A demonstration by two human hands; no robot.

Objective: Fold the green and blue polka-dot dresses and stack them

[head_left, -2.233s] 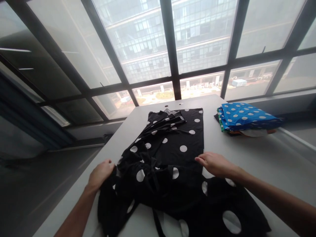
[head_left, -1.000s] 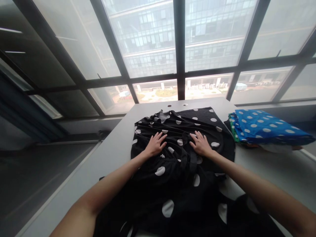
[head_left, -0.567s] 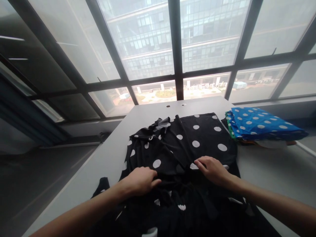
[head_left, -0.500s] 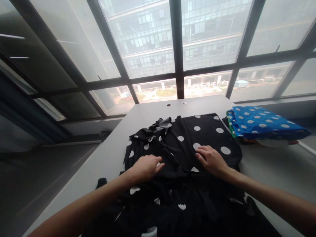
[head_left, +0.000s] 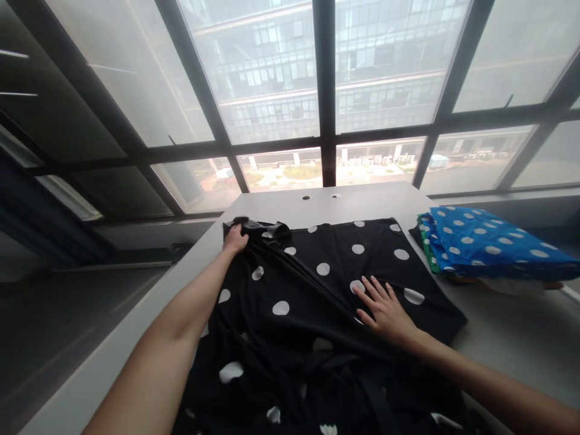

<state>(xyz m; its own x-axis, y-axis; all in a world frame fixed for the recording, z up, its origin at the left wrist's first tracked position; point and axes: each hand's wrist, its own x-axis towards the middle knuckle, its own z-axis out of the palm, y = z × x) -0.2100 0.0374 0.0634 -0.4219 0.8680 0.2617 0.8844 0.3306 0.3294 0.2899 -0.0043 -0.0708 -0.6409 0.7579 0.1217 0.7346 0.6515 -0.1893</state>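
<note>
A black fabric with white polka dots lies spread over the white table, its near part bunched in loose folds. My left hand is closed on the fabric's far left corner, where the edge is crumpled. Fingers spread, my right hand rests flat on the fabric's right half. Diagonal creases run from the left hand's grip toward the right hand.
The white table has two round holes near its far edge. On the right is a folded stack of blue and green dotted fabric. Large windows stand behind the table, and a dark curtain hangs at left.
My left hand has moved to the far left and taken hold of the fabric's corner, drawing the crumpled left side flatter. My right hand has spread its fingers in nearly the same place.
</note>
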